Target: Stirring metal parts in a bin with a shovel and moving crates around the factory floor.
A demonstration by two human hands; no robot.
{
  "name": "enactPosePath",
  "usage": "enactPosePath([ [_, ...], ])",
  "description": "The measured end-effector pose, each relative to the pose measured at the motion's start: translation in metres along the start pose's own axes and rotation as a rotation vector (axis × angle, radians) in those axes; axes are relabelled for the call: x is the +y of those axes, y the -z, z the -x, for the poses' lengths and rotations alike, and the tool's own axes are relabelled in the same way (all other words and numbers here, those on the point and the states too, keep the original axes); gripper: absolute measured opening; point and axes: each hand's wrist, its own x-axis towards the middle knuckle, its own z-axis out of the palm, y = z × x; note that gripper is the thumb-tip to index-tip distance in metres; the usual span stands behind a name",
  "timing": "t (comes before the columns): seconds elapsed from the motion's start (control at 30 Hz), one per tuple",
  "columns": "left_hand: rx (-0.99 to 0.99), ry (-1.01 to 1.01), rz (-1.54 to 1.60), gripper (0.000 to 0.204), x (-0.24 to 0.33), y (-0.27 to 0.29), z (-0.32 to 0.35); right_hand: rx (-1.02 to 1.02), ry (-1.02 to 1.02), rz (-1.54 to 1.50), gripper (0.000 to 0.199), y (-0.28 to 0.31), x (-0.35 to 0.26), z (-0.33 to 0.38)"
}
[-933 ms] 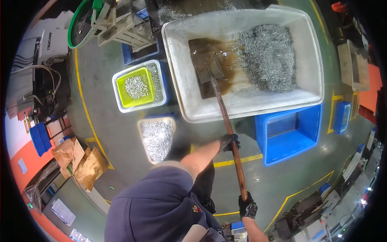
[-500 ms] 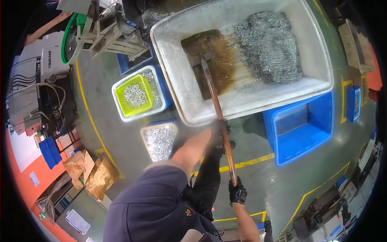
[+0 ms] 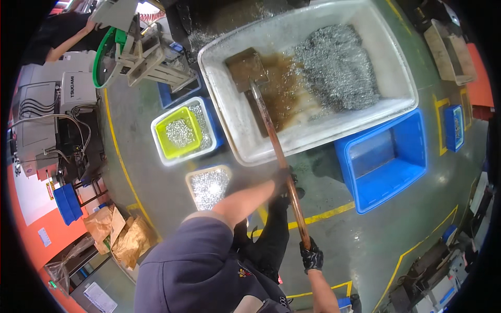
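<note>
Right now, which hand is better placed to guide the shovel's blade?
Probably the left hand: though blurred, it appears wrapped around the shovel partway along the shaft, nearer the blade and the white tub. The right hand grips farther back, near the shaft's end.

My right hand (image 3: 312, 257) is gloved in black, my shirt (image 3: 182, 266) dark navy, the shovel handle (image 3: 276, 143) reddish brown. I record a white tub (image 3: 339, 123) stained brown inside, speckled silver-grey metal pieces (image 3: 336, 68), a bright yellow-green basket (image 3: 194, 124), and a plain blue bin (image 3: 386, 182). Floor (image 3: 334, 232): grey-green, striped yellow.
</note>
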Motion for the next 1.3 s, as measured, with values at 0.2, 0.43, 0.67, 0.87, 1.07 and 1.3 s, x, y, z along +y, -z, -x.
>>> enactPosePath([
  [0.2,-0.01,0.06,0.048,0.012,-0.015,-0.033,0.092,0.091,0.099,0.047,0.039,0.042,0.022,0.067],
  [0.43,-0.043,0.012,0.008,0.026,-0.028,-0.059,0.172,0.036,-0.005,0.155,0.04,0.153,-0.045,0.174],
  [0.67,-0.197,0.089,-0.02,0.016,0.015,-0.125,0.312,-0.012,-0.083,-0.485,0.033,0.26,-0.065,0.274],
  [0.87,-0.419,0.061,-0.012,0.015,0.063,-0.144,0.348,0.009,-0.127,-0.514,0.028,0.315,-0.137,0.303],
  [1.07,-0.598,0.049,-0.2,0.025,0.125,-0.148,0.359,-0.065,-0.106,-0.47,0.036,0.325,-0.18,0.293],
  [1.3,-0.426,0.198,-0.157,0.024,0.051,-0.131,0.339,-0.043,-0.197,-0.514,0.04,0.306,-0.131,0.301],
])
